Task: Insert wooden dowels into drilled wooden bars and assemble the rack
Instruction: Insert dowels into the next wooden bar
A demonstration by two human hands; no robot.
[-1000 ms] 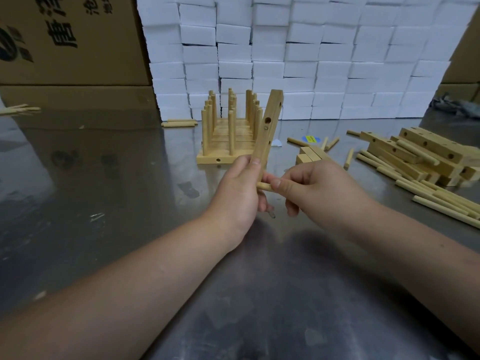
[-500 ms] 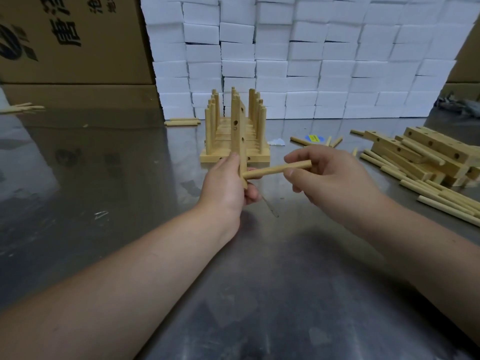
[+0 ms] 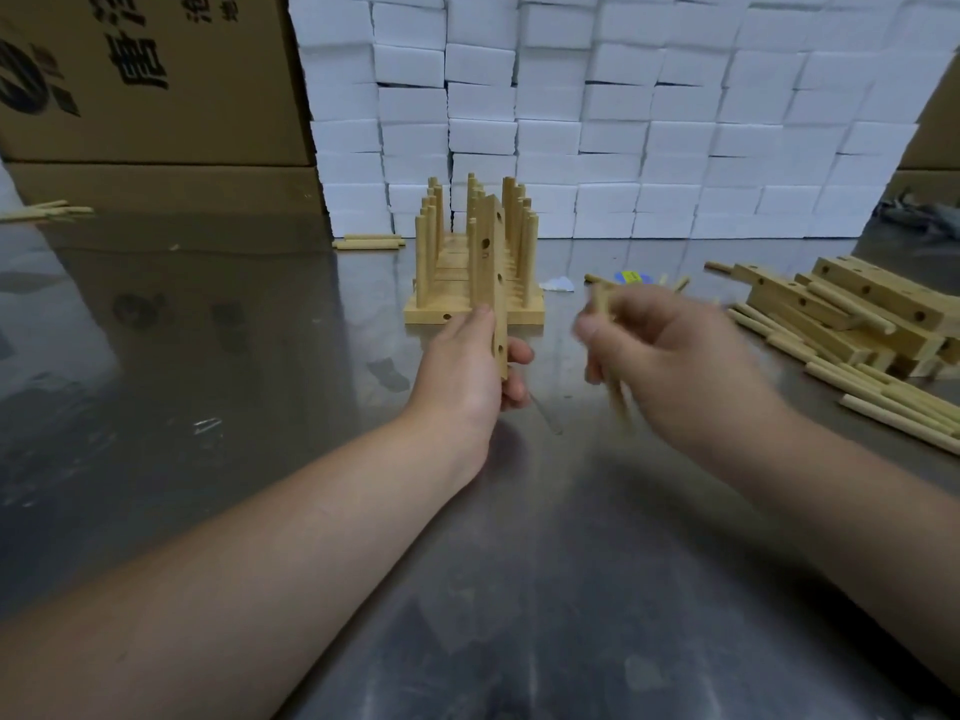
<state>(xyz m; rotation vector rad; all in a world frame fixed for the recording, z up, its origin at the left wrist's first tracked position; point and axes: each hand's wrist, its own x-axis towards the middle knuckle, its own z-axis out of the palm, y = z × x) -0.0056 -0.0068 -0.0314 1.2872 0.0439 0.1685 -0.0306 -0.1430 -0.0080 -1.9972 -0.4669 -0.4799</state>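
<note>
While your left hand grips the lower end of the drilled bar, holding it upright over the table, your right hand, apart from it and blurred, pinches a dowel. Behind the bar stands a rack full of upright dowels; loose bars and dowels lie piled farther to your right.

Both bare arms reach in from the bottom corners, and the two hands are near each other but not touching. The left hand holds a wooden bar upright, with its thumb along one side and its fingers curled round the other. The right hand looks blurry, and its fingers are curled round a thin dowel.
</note>
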